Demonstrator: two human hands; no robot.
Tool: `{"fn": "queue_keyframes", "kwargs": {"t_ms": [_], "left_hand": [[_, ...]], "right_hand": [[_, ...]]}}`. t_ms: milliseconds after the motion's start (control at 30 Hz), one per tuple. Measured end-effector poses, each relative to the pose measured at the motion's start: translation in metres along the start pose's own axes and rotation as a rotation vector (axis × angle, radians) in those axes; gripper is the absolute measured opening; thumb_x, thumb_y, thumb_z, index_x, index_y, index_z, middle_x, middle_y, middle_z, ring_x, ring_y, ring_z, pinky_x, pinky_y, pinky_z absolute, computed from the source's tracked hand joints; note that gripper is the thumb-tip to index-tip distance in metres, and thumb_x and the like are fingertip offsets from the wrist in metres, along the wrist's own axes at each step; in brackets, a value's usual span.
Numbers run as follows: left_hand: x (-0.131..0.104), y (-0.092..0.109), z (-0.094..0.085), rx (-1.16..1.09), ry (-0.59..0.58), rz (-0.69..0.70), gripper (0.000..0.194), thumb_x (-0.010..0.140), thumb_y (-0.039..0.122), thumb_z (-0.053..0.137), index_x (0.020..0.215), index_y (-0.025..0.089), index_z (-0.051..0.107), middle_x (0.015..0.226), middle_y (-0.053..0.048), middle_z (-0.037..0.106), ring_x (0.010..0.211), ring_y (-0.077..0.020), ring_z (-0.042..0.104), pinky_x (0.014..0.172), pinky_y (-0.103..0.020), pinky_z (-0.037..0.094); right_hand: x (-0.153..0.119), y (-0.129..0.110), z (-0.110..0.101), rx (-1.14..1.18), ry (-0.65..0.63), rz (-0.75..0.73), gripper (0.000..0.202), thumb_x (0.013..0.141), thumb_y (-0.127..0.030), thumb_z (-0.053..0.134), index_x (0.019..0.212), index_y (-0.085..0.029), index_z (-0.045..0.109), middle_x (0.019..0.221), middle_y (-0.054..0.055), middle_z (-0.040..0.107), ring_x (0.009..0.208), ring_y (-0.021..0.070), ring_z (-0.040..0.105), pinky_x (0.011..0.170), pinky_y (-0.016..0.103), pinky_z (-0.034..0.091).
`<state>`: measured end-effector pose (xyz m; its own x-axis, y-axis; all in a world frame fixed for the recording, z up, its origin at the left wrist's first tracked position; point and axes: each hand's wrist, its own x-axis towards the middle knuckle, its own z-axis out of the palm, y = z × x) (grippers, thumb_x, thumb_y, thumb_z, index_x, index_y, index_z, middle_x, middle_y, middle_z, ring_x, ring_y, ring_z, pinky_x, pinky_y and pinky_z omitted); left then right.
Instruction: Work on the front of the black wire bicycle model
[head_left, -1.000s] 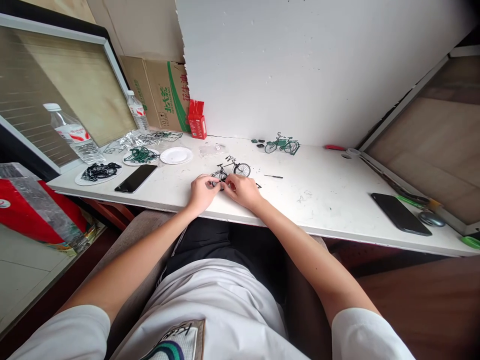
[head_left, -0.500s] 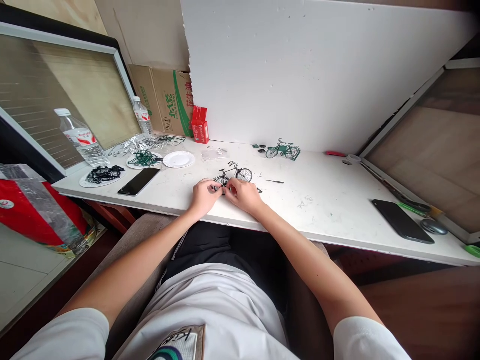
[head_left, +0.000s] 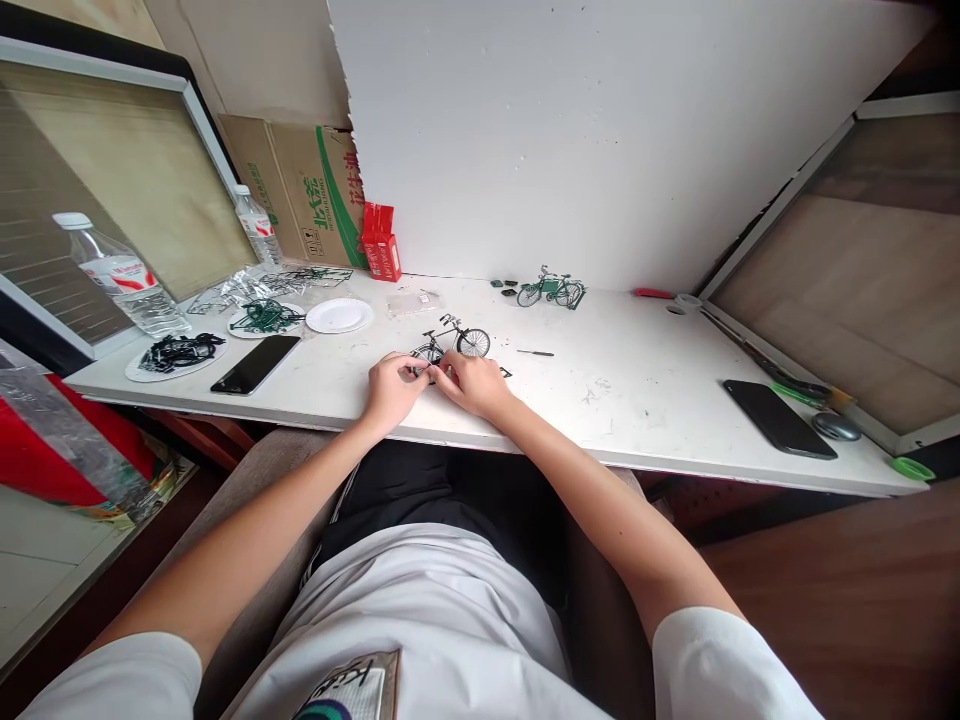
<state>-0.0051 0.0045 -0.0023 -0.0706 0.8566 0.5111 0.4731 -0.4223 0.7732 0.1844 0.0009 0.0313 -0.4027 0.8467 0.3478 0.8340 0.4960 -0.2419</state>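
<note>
At the black model bicycle (head_left: 448, 334), left hand (head_left: 391, 388) and right hand (head_left: 478, 383) meet, curled, their hold unclear.

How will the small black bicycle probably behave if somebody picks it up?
The black bicycle is probably light, being small and mostly open. Its thin handlebar looks fragile and might snap under a squeeze. With such narrow wheels, it would likely tip if pushed sideways.

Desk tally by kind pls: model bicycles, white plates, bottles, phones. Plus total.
Model bicycles: 2 (black bicycle, green bicycle)
White plates: 3 (black-parts plate, green-parts plate, bare plate)
Bottles: 2 (nearer bottle, farther bottle)
Phones: 2 (left phone, right phone)
Total: 9
</note>
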Motion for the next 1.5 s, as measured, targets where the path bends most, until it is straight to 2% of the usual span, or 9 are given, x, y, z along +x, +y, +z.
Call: {"fn": "queue_keyframes", "kwargs": {"t_ms": [133,333,533,633,867,933,1067,1200,1500], "left_hand": [[0.0,0.0013,0.0016,-0.002,0.03,0.003,0.011,0.08,0.023,0.081,0.089,0.018,0.084,0.095,-0.007,0.079,0.074,-0.0172,0.067,0.078,-0.034,0.057],[-0.0002,0.0024,0.0027,-0.013,0.024,0.007,0.008,0.079,0.021,0.082,0.087,0.019,0.083,0.095,-0.007,0.078,0.075,-0.0171,0.067,0.076,-0.033,0.057],[0.0,0.0018,0.0031,-0.007,0.047,0.001,0.008,0.08,0.021,0.082,0.088,0.019,0.083,0.098,-0.007,0.078,0.075,-0.017,0.066,0.076,-0.033,0.059],[-0.0004,0.0015,0.0037,0.013,0.06,0.023,0.007,0.08,0.019,0.082,0.087,0.019,0.082,0.097,-0.007,0.077,0.075,-0.0165,0.066,0.078,-0.033,0.058],[-0.0015,0.0021,0.0039,0.008,0.056,0.049,0.005,0.081,0.018,0.081,0.087,0.019,0.082,0.095,-0.007,0.076,0.074,-0.0164,0.065,0.075,-0.033,0.056],[-0.0014,0.0024,0.0038,0.011,0.051,0.045,0.006,0.081,0.018,0.082,0.087,0.019,0.082,0.094,-0.007,0.076,0.074,-0.0163,0.064,0.074,-0.032,0.056],[-0.001,0.0023,0.0037,-0.001,0.047,0.028,0.009,0.079,0.015,0.082,0.087,0.018,0.082,0.097,-0.007,0.077,0.074,-0.016,0.065,0.074,-0.032,0.057],[-0.0008,0.0012,0.0035,0.001,0.062,0.04,0.008,0.08,0.015,0.081,0.087,0.019,0.081,0.096,-0.007,0.076,0.075,-0.0165,0.065,0.075,-0.033,0.057],[-0.0011,-0.0006,0.0043,-0.003,0.035,0.051,0.009,0.081,0.015,0.08,0.088,0.02,0.081,0.099,-0.007,0.077,0.078,-0.0175,0.068,0.076,-0.033,0.058]], "right_hand": [[0.0007,0.0032,0.0018,-0.031,0.003,-0.041,0.037,0.114,-0.043,0.044,0.109,-0.021,0.074,0.1,0.008,0.081,0.083,0.02,0.071,0.067,0.029,0.031],[0.0039,0.0062,0.005,-0.1,0.003,0.008,0.058,0.116,-0.051,0.036,0.089,-0.019,0.076,0.086,0.009,0.079,0.074,0.0198,0.068,0.065,0.031,0.027],[0.0016,0.005,0.0032,0.01,0.067,-0.014,0.034,0.11,-0.048,0.053,0.113,-0.021,0.075,0.093,0.005,0.08,0.076,0.0189,0.068,0.066,0.029,0.033],[0.0023,0.0071,0.006,0.001,0.074,-0.034,0.031,0.11,-0.042,0.053,0.11,-0.022,0.076,0.095,0.006,0.08,0.078,0.0194,0.068,0.067,0.029,0.034],[0.0043,0.0082,0.0082,-0.082,0.028,-0.034,0.06,0.116,-0.05,0.037,0.082,-0.019,0.075,0.082,0.009,0.078,0.071,0.0201,0.066,0.064,0.032,0.027],[0.0032,0.0063,0.0056,-0.067,0.026,-0.026,0.059,0.116,-0.051,0.035,0.085,-0.019,0.075,0.082,0.009,0.078,0.071,0.02,0.066,0.063,0.032,0.026],[0.0006,0.0034,0.0012,-0.004,0.055,-0.02,0.038,0.109,-0.05,0.052,0.109,-0.02,0.075,0.087,0.006,0.078,0.073,0.019,0.067,0.064,0.029,0.031],[0.0005,0.0048,0.0022,0.013,0.074,-0.045,0.029,0.107,-0.042,0.055,0.11,-0.021,0.075,0.091,0.005,0.08,0.075,0.0185,0.067,0.065,0.028,0.032],[0.0032,0.0075,0.0077,-0.087,0.032,-0.038,0.057,0.115,-0.051,0.038,0.086,-0.019,0.076,0.082,0.01,0.078,0.071,0.0205,0.066,0.064,0.031,0.028]]}}
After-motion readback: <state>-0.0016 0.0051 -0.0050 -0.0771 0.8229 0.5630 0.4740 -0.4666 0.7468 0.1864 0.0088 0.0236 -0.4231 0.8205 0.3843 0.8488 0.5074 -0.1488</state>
